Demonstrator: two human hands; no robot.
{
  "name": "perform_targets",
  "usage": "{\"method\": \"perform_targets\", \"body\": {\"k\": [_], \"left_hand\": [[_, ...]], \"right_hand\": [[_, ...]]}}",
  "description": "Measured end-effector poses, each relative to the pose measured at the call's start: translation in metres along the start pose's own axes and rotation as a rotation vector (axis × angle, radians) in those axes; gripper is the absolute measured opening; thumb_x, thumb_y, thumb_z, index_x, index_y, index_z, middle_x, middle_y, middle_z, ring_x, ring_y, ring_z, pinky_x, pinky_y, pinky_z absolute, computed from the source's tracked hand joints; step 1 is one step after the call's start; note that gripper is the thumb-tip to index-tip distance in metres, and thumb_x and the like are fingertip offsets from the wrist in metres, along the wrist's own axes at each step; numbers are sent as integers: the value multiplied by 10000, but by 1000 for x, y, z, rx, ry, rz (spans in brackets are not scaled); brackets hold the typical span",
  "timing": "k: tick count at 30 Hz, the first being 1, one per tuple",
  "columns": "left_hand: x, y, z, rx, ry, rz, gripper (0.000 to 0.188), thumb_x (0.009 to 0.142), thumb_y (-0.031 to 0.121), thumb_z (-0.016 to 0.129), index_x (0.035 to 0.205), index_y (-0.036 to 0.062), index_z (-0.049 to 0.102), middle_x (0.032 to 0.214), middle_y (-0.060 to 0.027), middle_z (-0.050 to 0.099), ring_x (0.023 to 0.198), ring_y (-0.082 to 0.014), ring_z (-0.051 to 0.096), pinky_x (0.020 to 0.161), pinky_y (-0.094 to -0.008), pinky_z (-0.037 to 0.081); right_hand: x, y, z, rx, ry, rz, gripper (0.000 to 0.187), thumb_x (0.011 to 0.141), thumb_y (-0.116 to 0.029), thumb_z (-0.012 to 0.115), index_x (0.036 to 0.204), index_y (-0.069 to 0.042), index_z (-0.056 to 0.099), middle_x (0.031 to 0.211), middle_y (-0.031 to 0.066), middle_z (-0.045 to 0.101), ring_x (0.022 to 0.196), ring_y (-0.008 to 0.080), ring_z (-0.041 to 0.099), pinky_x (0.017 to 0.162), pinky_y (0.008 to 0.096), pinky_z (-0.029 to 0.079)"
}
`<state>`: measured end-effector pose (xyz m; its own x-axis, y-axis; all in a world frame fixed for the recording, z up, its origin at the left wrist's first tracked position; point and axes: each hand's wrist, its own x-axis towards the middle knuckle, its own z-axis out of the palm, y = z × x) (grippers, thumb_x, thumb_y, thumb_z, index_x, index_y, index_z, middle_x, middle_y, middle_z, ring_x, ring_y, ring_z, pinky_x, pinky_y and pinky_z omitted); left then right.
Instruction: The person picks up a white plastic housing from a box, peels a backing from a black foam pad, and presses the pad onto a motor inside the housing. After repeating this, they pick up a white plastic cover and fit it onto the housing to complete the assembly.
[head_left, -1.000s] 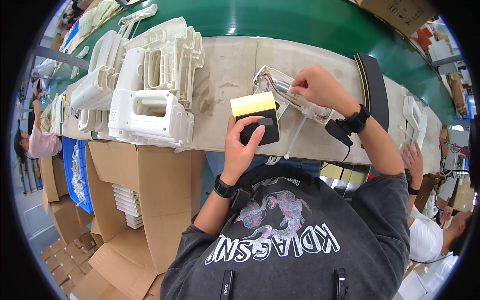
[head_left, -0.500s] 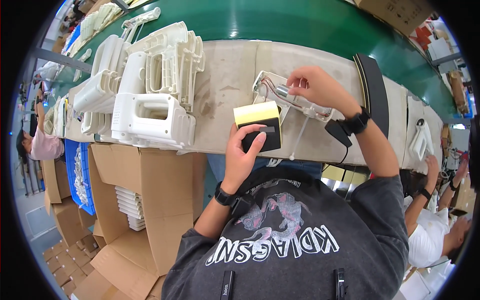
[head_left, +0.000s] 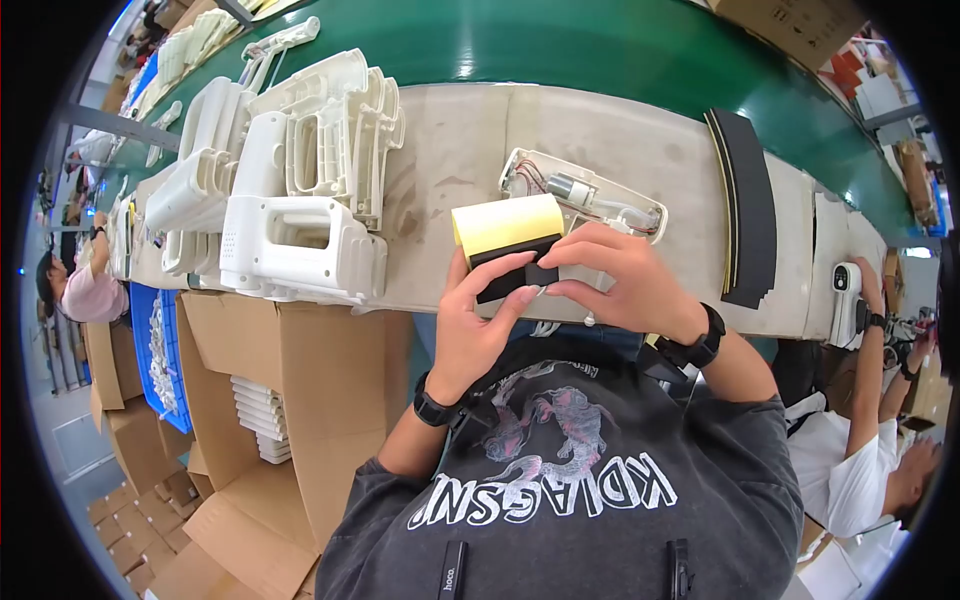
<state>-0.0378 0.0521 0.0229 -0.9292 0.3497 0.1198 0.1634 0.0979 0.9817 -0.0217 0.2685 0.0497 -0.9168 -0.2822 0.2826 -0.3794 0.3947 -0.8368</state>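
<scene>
My left hand [head_left: 472, 325] grips a pad of black foam sheets with yellow backing paper [head_left: 508, 222], the yellow part folded up on its far side. My right hand [head_left: 632, 285] has come against the pad's right edge, thumb and fingers pinching a small dark strip [head_left: 541, 272] on its black face. Just beyond the hands lies an open white plastic housing half [head_left: 640, 208] on the bench. Inside it are a silver cylindrical motor [head_left: 570, 188] and red wires. My right hand covers part of the housing's near side.
White plastic shells [head_left: 300, 240] are stacked on the bench at left. Long black foam strips [head_left: 750, 215] lie at right. Below the bench's left side are an open cardboard box [head_left: 335, 400] and a blue crate [head_left: 172, 395]. A co-worker [head_left: 860, 470] handles a white part at far right.
My right hand has left the motor in the housing and moved down and left to the foam pad. At right, the co-worker has reached onto a white part.
</scene>
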Motion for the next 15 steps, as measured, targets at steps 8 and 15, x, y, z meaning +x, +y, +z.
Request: {"method": "perform_targets", "body": {"k": [8,15], "left_hand": [[-5,-19,-21,224,254,43,350,843,95,773,1176,43,679,1198,-134,546,1112,-275,586,962,-346,471],[-15,-21,-15,299,324,52,367,897,117,706,1251,50,634,1277,-161,463,1204,-312,512,1025,-374,420]], "right_hand": [[14,57,-25,-440,270,173,300,797,-92,782,1087,-49,721,956,109,710,863,269,649,756,342,527],[18,67,-12,-497,226,114,234,792,-112,780,1016,-56,745,953,88,721,902,267,643,775,365,528]]}}
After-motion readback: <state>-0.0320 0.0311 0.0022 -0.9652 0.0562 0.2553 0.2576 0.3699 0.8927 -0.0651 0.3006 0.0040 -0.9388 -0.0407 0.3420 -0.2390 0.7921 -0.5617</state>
